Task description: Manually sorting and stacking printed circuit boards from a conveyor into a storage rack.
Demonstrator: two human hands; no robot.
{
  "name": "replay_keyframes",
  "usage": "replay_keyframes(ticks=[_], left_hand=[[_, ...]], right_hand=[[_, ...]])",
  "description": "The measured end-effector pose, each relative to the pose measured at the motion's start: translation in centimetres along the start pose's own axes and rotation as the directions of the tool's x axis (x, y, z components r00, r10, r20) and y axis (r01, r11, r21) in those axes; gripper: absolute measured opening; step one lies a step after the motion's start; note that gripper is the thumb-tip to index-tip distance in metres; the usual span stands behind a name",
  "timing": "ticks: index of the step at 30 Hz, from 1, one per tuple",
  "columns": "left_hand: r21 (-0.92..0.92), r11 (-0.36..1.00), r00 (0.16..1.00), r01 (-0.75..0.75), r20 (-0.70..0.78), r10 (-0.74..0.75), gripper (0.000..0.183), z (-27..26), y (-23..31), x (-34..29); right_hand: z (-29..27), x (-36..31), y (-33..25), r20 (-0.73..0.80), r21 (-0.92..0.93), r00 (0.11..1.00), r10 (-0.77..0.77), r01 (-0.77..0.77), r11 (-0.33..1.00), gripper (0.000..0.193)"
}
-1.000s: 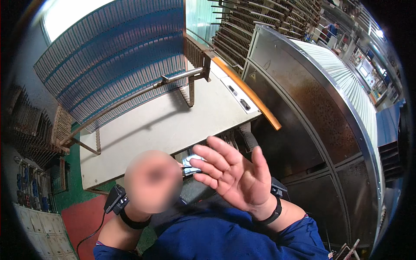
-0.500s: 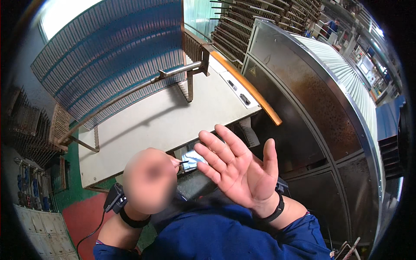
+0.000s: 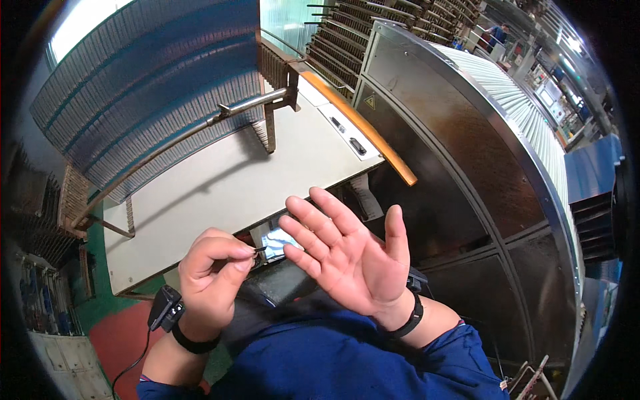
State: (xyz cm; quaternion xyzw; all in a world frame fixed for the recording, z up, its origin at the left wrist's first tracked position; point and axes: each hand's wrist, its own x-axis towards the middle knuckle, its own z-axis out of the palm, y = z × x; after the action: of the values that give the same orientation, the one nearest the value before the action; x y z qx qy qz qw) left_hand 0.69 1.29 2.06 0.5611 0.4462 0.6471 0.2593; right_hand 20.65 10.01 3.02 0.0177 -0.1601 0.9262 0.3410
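My left hand (image 3: pixel 212 273) is closed in a pinch, thumb against forefinger. A thin, dark, pointed piece (image 3: pixel 261 249) sticks out from between those fingertips; its kind is too small to make out. To its right, my right hand (image 3: pixel 363 263) is raised with the palm showing and the fingers spread, holding nothing. Both hands are in front of the near edge of a white table (image 3: pixel 200 210). Behind the pinched fingertips, a bright bluish, shiny flat thing (image 3: pixel 277 241) shows below the table edge.
A metal rack (image 3: pixel 247 105) bearing rows of slim blue-grey strips (image 3: pixel 153 87) stands on the table. Two small black items (image 3: pixel 358 146) lie beside an orange bar (image 3: pixel 380 143). A stained metal cabinet (image 3: pixel 440 140) rises at right. Far off, there is a person (image 3: pixel 497 35).
The whole view has shifted a little, so the table and rack sit further left and slightly higher. Both hands keep nearly the same pose; the left hand, blurred before, now shows its pinch.
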Motion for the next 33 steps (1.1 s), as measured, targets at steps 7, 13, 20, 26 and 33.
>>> replay_keyframes(ticks=[7, 13, 20, 26, 33], left_hand=[[-0.057, 0.998, 1.0, 0.012, 0.023, -0.011, 0.011, 0.7, -0.3, 0.2], [-0.083, 0.996, 0.999, 0.015, 0.035, -0.012, 0.01, 0.7, -0.8, 0.2], [-0.094, 0.995, 0.999, 0.031, 0.032, -0.028, 0.01, 0.7, -0.7, -0.1], [-0.084, 0.996, 0.999, 0.031, 0.034, -0.028, 0.01, 0.8, -0.8, -0.3], [-0.081, 0.997, 0.999, 0.014, 0.05, -0.01, 0.011, 1.0, -0.7, -0.4]], right_hand=[[-0.5, 0.0, 0.1, 0.019, -0.01, 1.0, -0.012, 0.012, 1.0, 0.086], [-0.9, 0.0, 0.1, 0.024, -0.013, 1.0, -0.013, 0.013, 1.0, 0.084], [-1.4, 0.1, 0.5, -0.073, -0.16, 0.997, -0.026, 0.014, 0.987, 0.072], [-2.0, 0.1, 1.0, -0.093, -0.334, 0.991, -0.092, 0.056, 0.941, 0.066], [-1.8, 0.0, 1.0, -0.121, -0.386, 0.988, -0.097, 0.043, 0.922, 0.068]])
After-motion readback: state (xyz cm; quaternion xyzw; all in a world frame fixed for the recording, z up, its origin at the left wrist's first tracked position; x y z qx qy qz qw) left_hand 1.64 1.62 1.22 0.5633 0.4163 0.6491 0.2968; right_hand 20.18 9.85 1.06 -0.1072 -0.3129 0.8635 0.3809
